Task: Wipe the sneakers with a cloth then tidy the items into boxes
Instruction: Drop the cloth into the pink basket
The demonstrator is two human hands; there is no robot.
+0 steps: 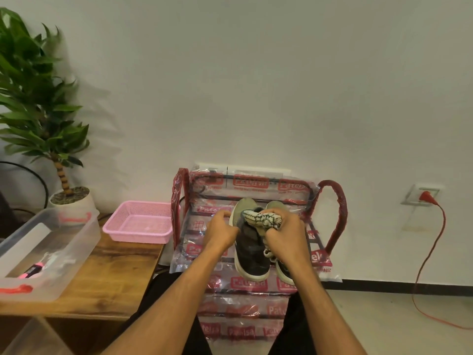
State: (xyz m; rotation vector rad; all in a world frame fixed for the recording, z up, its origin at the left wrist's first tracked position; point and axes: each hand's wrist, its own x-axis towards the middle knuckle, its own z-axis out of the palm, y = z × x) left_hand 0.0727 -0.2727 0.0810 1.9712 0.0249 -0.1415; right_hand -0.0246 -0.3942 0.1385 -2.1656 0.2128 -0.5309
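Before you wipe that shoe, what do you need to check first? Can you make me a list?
1. The cloth is gripped in the right hand: ok.
2. The left hand holds the dark sneaker steady: ok.
3. The second sneaker sits on the rack beside it: ok.
4. The dark sneaker is clean all over: cannot tell.
5. The clear box on the table is open for tidying: ok.

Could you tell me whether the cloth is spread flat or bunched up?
Bunched up: the right hand grips the cloth as a crumpled wad on the sneaker held by the left hand.
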